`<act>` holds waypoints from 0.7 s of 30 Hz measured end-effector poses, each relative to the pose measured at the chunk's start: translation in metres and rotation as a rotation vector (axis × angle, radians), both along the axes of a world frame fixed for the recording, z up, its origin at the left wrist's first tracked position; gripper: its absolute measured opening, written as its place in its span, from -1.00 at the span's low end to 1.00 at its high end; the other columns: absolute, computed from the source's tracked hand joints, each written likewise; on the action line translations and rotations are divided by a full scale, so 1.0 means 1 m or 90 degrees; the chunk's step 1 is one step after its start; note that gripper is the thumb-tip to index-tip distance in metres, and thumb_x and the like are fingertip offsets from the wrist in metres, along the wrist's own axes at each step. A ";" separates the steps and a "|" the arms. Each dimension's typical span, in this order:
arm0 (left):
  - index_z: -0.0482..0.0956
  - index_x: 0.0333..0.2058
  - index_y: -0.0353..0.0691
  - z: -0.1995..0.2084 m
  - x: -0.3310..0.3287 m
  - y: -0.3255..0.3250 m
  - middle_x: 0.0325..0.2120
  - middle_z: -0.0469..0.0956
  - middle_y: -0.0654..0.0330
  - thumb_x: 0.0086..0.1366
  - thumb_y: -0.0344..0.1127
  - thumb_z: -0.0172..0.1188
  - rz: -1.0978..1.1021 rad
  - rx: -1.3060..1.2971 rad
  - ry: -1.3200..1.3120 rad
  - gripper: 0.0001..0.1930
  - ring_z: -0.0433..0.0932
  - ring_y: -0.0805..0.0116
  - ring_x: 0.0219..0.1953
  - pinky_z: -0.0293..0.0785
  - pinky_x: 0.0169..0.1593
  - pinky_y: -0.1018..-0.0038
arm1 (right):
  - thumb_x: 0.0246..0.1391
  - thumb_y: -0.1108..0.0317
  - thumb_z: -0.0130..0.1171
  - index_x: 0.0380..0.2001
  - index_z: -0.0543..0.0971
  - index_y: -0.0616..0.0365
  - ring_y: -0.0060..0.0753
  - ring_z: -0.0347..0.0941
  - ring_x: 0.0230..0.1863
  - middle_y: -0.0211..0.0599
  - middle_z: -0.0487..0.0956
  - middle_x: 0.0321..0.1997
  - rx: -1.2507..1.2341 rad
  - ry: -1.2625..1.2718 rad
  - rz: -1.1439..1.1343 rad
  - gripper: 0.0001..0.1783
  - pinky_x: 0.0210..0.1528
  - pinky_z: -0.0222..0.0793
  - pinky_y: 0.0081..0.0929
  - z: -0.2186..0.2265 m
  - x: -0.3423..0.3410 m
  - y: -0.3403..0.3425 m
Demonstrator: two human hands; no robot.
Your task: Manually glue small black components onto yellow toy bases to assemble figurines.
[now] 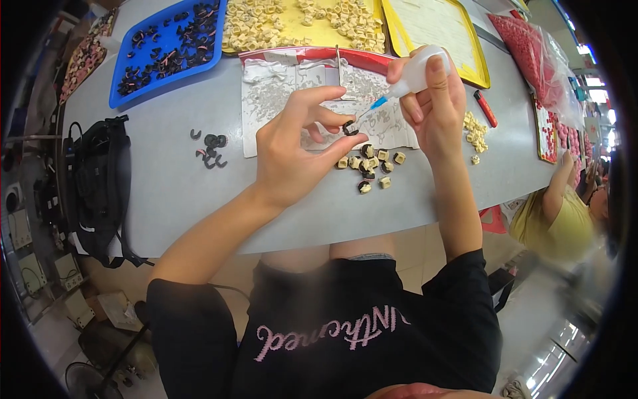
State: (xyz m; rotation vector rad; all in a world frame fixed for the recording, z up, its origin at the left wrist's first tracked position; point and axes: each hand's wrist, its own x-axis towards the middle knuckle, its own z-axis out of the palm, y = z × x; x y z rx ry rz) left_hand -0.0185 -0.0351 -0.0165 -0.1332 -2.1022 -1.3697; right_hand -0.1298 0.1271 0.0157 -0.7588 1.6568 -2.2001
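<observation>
Between the thumb and fingers of my left hand (pixel 290 138) is a small black C-shaped piece (pixel 350 128), held above the table. My right hand (pixel 437 106) grips a white squeeze bottle (pixel 420 72), tilted down to the left. Its blue needle tip (pixel 379 102) points at the black piece; whether they touch I cannot tell. Beneath both hands lies a glue-spotted white sheet (pixel 266 100) with a red edge. Just in front of it sit several small cream square pieces (pixel 385 181), some joined with black ones. More black C-shaped pieces (pixel 212 141) lie loose to the left.
A blue tray (pixel 119 96) of black pieces stands at the back left. Behind the sheet is a yellow tray (pixel 299 18) of cream pieces, with another yellow tray (pixel 484 60) beside it. A red marker-like object (pixel 486 109) and a black bag (pixel 100 186) lie at the sides. Another person (pixel 555 216) is at the right.
</observation>
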 end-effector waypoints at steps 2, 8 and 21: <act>0.44 -0.12 -0.21 0.000 0.000 -0.002 -0.45 0.66 0.21 -0.11 -0.39 0.48 0.002 0.005 -0.009 -0.46 0.60 0.48 -0.46 0.41 -0.50 0.64 | 0.32 0.04 -0.15 -0.26 0.29 0.17 -0.75 0.18 -0.70 -0.04 0.57 -0.30 -0.013 -0.010 -0.005 -0.64 -0.67 0.14 -0.77 0.002 -0.003 0.000; 0.40 -0.11 -0.27 0.005 -0.003 0.002 -0.44 0.66 0.18 -0.10 -0.44 0.49 0.003 -0.011 -0.010 -0.44 0.57 0.55 -0.46 0.40 -0.44 0.68 | 0.28 0.05 -0.05 -0.22 0.33 0.13 -0.65 0.41 -0.36 0.06 0.53 -0.01 -0.053 0.058 -0.077 -0.66 -0.26 0.30 -0.70 0.009 -0.028 0.018; 0.48 -0.19 -0.27 0.009 0.004 0.007 -0.37 0.65 0.17 -0.04 -0.46 0.45 -0.009 0.007 -0.001 -0.58 0.64 0.47 -0.36 0.42 -0.44 0.64 | -0.08 0.51 0.25 -0.22 0.37 0.20 -0.17 0.44 -0.13 -0.17 0.43 -0.16 0.555 0.474 -0.151 -0.66 -0.09 0.36 -0.36 -0.008 0.017 0.043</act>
